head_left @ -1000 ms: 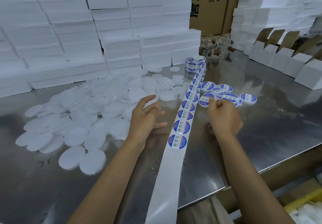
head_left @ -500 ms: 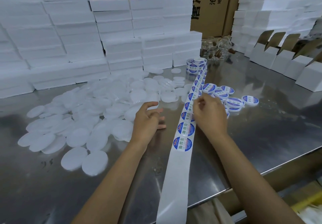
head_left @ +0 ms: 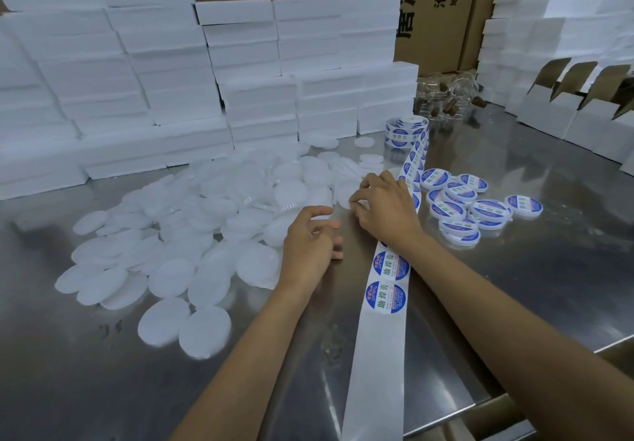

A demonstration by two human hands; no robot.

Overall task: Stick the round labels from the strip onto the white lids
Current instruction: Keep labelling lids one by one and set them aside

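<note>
The right hand (head_left: pixel 387 207) had crossed leftward over the strip (head_left: pixel 384 307) within the last second: a moment before it worked at the labelled lids on the right, then at the strip itself, and now it lay across the strip with its fingertips (head_left: pixel 356 200) curled down at the near edge of a bare lid (head_left: pixel 346 191). It appeared to pinch something small there, probably a label just peeled, but the fingers hid it and I could not tell for sure. The left hand (head_left: pixel 310 243) had barely shifted; it hovered just left of the strip, fingers loosely curled and gripping nothing, close to the white lids (head_left: pixel 192 234) spread across the left of the steel table (head_left: pixel 514 286).

The strip ran from its roll (head_left: pixel 406 132) at the far side toward the near edge, two labels (head_left: pixel 391 281) showing below the right wrist and blank backing nearer still. A small cluster of finished lids (head_left: pixel 466 207) sat to the right, well apart from the large unlabelled pile.

By my reading, the move marked the change from peeling to sticking, with most of the lids left to do. White boxes (head_left: pixel 240 97) were stacked along the far side.
</note>
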